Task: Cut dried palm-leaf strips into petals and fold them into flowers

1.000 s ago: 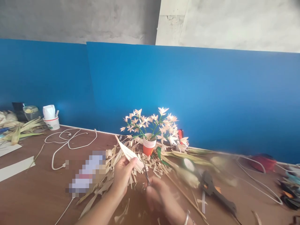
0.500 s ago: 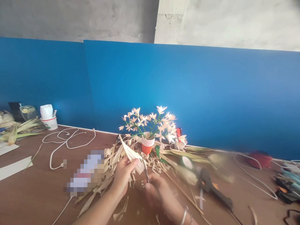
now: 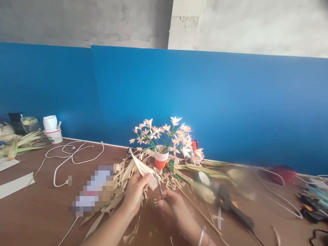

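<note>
Between thumb and fingers, my left hand (image 3: 135,191) pinches a pale dried corn husk (image 3: 143,167) whose pointed tip leans up and left. My right hand (image 3: 171,208) is closed around a pair of scissors (image 3: 159,186); their blades point up along the husk's right edge. Whether the blades touch the husk I cannot tell. The scissors' handles are hidden by my fingers. Just behind the hands stands an orange and white paper cup (image 3: 160,161) holding green stems with pale husk flowers (image 3: 176,140). Husk scraps (image 3: 171,179) lie under and around my hands.
A black glue gun (image 3: 235,212) rests to the right, near a roll of tape (image 3: 204,178) and husks (image 3: 202,191). At left are a white cable (image 3: 74,155), a blurred-out item (image 3: 92,191) and a white tub (image 3: 53,135). A blue partition (image 3: 205,102) borders the table.
Both hands keep almost the same place, the husk and scissors still in them. The whole view has shifted very slightly.
</note>
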A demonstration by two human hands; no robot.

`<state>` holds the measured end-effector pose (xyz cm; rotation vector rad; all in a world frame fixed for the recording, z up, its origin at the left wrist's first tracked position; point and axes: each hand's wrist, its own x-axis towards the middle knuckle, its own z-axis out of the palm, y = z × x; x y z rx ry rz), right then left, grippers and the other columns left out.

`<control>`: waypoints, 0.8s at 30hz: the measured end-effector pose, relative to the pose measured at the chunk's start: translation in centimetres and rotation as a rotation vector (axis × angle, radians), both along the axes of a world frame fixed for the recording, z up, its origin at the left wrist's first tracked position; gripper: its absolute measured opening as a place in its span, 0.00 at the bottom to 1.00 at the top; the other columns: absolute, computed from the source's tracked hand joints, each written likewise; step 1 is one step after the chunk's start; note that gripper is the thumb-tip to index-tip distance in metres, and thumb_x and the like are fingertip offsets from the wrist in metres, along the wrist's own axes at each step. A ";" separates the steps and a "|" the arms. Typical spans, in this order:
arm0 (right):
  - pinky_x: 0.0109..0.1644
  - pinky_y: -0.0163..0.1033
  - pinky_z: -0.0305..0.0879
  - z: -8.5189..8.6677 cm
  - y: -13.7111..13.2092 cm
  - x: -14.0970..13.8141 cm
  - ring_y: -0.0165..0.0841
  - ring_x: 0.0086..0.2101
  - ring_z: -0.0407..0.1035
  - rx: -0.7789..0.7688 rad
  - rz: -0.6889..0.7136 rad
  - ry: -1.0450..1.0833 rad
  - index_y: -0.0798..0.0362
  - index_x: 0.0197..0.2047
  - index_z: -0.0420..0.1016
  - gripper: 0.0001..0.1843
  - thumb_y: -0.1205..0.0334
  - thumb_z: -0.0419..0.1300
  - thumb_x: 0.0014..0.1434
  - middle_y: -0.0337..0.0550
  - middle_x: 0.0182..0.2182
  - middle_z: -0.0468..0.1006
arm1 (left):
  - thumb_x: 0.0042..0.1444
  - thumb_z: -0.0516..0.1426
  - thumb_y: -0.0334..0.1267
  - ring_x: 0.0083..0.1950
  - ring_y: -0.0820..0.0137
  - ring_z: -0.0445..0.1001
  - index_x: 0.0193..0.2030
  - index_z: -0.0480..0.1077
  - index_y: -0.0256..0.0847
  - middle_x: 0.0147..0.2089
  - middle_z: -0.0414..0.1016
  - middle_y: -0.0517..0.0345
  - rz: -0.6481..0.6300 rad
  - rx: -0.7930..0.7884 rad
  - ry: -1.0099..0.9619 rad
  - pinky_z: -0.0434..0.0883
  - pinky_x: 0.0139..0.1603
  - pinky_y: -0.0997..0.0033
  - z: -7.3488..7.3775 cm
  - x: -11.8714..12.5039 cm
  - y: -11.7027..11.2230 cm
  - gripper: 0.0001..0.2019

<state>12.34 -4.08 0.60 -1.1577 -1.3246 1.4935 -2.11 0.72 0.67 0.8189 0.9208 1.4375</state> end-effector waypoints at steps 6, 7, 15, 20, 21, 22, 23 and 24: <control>0.18 0.29 0.51 1.0 0.6 1.0 0.23 0.17 0.56 0.021 -0.032 -0.011 0.53 0.28 0.66 0.28 0.37 0.65 0.38 0.32 0.19 0.64 | 0.42 0.65 0.41 0.24 0.78 0.64 0.34 0.74 0.36 0.26 0.73 0.60 -0.085 0.020 -0.021 0.58 0.25 0.79 0.6 0.8 1.1 0.13; 0.19 0.29 0.52 1.1 0.6 1.3 0.24 0.18 0.57 0.019 -0.037 -0.007 0.54 0.28 0.66 0.28 0.37 0.65 0.37 0.32 0.19 0.65 | 0.42 0.65 0.41 0.24 0.78 0.64 0.33 0.75 0.36 0.25 0.73 0.61 -0.103 0.028 -0.014 0.58 0.25 0.79 0.7 1.0 1.3 0.13; 0.21 0.30 0.54 0.8 -0.6 3.4 0.26 0.20 0.60 0.045 -0.089 -0.070 0.55 0.30 0.69 0.27 0.38 0.64 0.41 0.32 0.18 0.62 | 0.39 0.66 0.42 0.29 0.73 0.69 0.36 0.76 0.36 0.27 0.74 0.58 -0.173 -0.027 -0.031 0.62 0.29 0.76 0.1 3.2 1.1 0.17; 0.17 0.29 0.49 0.4 -0.6 3.8 0.23 0.16 0.56 0.074 -0.091 -0.178 0.55 0.29 0.68 0.30 0.33 0.61 0.41 0.33 0.18 0.64 | 0.37 0.67 0.43 0.25 0.76 0.64 0.32 0.76 0.37 0.23 0.70 0.62 -0.159 -0.041 0.011 0.59 0.26 0.77 -0.3 3.5 1.0 0.15; 0.16 0.29 0.48 0.4 -0.5 3.8 0.22 0.16 0.55 0.066 -0.082 -0.191 0.55 0.29 0.68 0.31 0.32 0.61 0.40 0.33 0.18 0.64 | 0.37 0.67 0.43 0.25 0.76 0.63 0.31 0.76 0.37 0.23 0.70 0.62 -0.165 -0.044 0.014 0.59 0.26 0.77 -0.4 3.5 1.1 0.15; 0.15 0.29 0.48 0.3 -0.5 3.8 0.22 0.15 0.54 0.057 -0.073 -0.200 0.55 0.29 0.68 0.32 0.32 0.60 0.39 0.32 0.18 0.63 | 0.38 0.66 0.44 0.25 0.77 0.63 0.31 0.75 0.37 0.24 0.71 0.62 -0.173 -0.049 0.018 0.59 0.27 0.77 -0.4 3.4 1.1 0.14; 0.15 0.29 0.49 0.3 -0.4 3.8 0.22 0.14 0.53 0.048 -0.070 -0.204 0.55 0.29 0.68 0.32 0.31 0.60 0.38 0.31 0.17 0.63 | 0.39 0.66 0.45 0.25 0.76 0.64 0.30 0.75 0.37 0.24 0.71 0.62 -0.184 -0.056 0.028 0.60 0.28 0.77 -0.5 3.3 1.1 0.14; 0.15 0.29 0.49 0.3 -0.4 3.8 0.22 0.14 0.52 0.040 -0.070 -0.205 0.55 0.28 0.68 0.33 0.30 0.60 0.37 0.31 0.16 0.62 | 0.40 0.65 0.46 0.26 0.76 0.64 0.30 0.75 0.37 0.25 0.71 0.61 -0.194 -0.062 0.044 0.60 0.28 0.77 -0.6 3.2 1.1 0.14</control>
